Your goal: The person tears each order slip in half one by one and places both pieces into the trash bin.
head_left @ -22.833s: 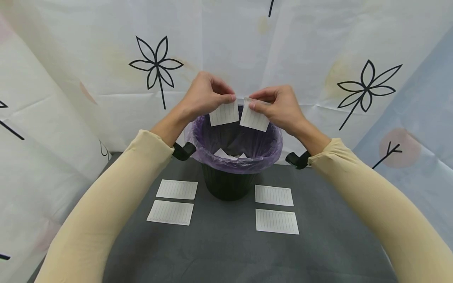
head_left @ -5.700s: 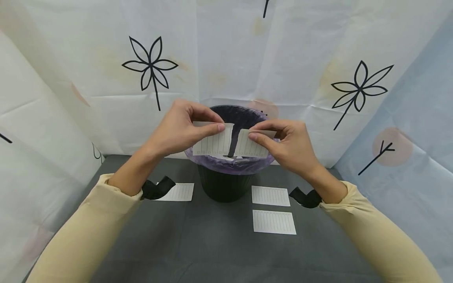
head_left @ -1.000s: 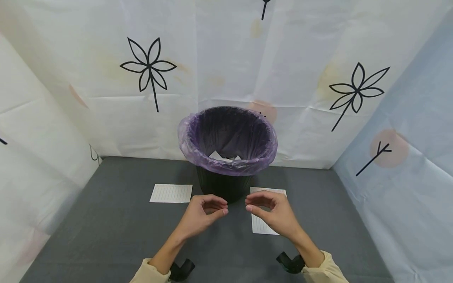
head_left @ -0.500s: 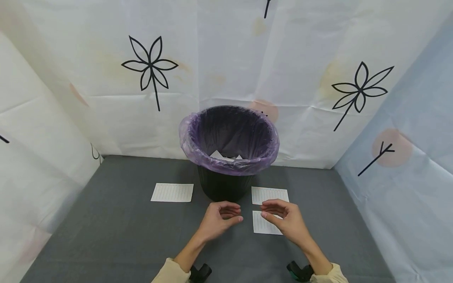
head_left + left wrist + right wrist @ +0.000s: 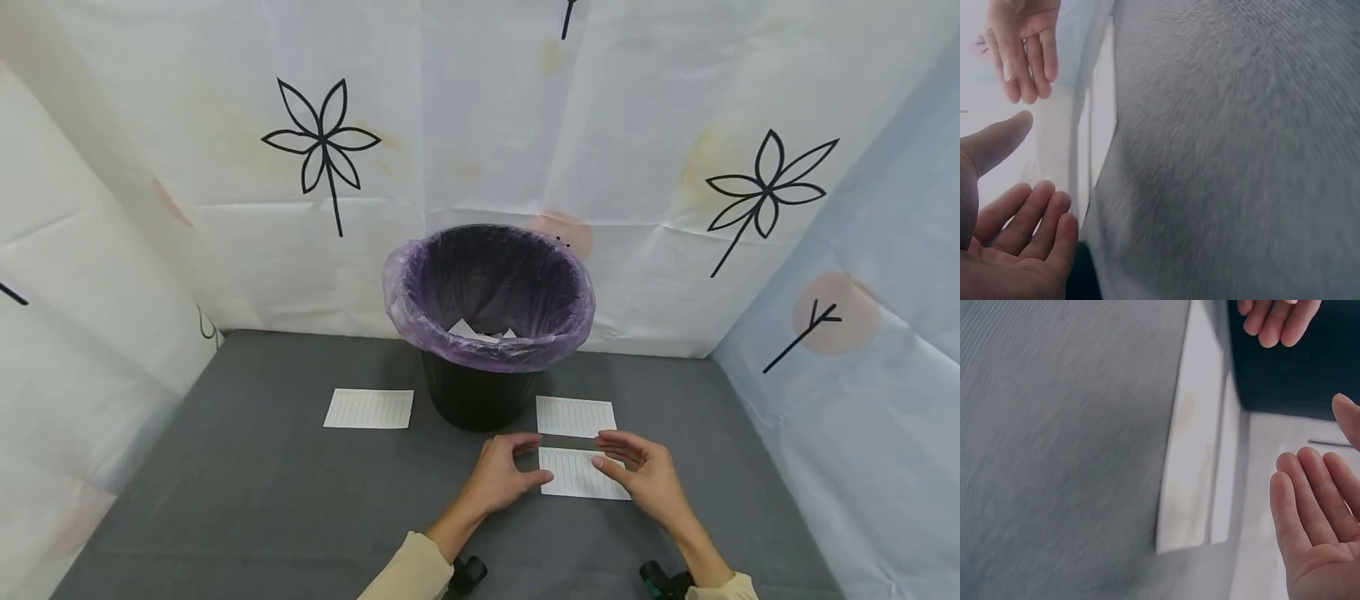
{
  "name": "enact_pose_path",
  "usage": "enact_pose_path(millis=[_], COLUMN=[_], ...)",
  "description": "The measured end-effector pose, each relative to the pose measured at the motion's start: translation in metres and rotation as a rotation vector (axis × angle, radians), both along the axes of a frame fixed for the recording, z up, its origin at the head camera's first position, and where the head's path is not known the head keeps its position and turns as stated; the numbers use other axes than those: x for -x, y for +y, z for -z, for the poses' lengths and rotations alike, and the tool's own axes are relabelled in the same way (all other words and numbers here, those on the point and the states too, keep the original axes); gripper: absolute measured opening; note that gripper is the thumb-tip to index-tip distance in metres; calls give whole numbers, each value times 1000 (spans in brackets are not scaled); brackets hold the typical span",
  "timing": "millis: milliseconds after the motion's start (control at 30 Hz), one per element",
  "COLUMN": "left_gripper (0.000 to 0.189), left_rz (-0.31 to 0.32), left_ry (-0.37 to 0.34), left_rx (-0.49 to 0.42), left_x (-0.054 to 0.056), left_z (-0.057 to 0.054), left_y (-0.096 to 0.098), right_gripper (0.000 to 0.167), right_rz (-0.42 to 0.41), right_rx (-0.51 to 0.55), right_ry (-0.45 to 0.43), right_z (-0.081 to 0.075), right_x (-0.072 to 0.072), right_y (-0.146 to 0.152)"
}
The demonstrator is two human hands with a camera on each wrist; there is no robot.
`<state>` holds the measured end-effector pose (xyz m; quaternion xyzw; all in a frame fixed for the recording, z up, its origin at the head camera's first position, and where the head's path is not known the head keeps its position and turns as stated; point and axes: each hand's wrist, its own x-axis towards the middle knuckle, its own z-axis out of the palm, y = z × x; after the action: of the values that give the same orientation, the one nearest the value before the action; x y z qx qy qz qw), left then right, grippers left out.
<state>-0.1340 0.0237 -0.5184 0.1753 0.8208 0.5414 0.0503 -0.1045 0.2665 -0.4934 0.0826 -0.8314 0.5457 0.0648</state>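
Note:
In the head view a white lined paper slip lies flat on the grey cloth, right of centre. My left hand hovers at its left end, thumb and fingers apart. Over its right end is my right hand, also spread and holding nothing. Both wrist views show a gap between thumb and fingers, with the near slip below the hands. A second lined slip lies just behind the first. Further left rests a third slip.
A black bin with a purple plastic liner stands at the back centre. White paper pieces show inside it. Pale cloth walls with flower drawings enclose the grey table.
Over the last second both hands have moved right to the near right slip. Earlier, both hands held paper pieces over the bin; the near left slip is gone from the table.

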Motion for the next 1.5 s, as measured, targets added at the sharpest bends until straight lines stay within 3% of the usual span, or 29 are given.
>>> enact_pose_path(millis=[200, 500, 833, 1133, 1500], left_gripper=[57, 63, 60, 58, 53], left_rz=[-15, -27, 41, 36, 5], left_ry=[1, 49, 226, 217, 177], left_rx=[90, 204, 370, 378, 330], left_x=[1, 0, 3, 2, 1], left_z=[6, 12, 17, 15, 13], left_y=[17, 28, 30, 32, 33], right_gripper=[51, 58, 64, 59, 33], right_rz=[92, 135, 120, 83, 58], right_rx=[-112, -223, -486, -546, -517], right_ry=[-86, -132, -20, -40, -109], right_z=[8, 21, 22, 20, 18], right_x=[2, 5, 1, 4, 8], right_y=[14, 26, 22, 20, 16])
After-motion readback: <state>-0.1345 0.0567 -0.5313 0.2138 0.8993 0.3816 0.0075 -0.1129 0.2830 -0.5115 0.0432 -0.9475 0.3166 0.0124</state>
